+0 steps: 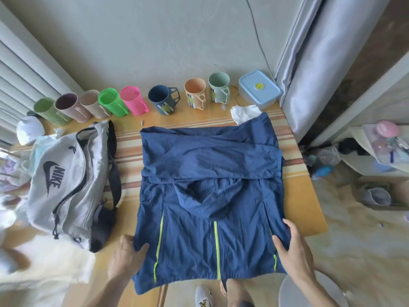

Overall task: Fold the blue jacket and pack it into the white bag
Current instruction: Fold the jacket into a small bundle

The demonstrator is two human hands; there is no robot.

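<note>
The blue jacket [210,196] with neon-yellow zips lies flat on the wooden table [305,196], its sleeves folded across the top and its hood flat in the middle. My left hand [127,255] pinches the jacket's near left edge. At the near right edge, my right hand [292,249] grips the fabric. The white bag [66,182], with a black logo, black strap and an open zip, lies left of the jacket on the table.
A row of several coloured mugs [132,100] lines the table's far edge, with a blue-lidded plastic box [259,89] at the far right. A crumpled white tissue [243,113] touches the jacket's far right corner. A curtain [309,63] hangs right. A stool [309,291] stands near my legs.
</note>
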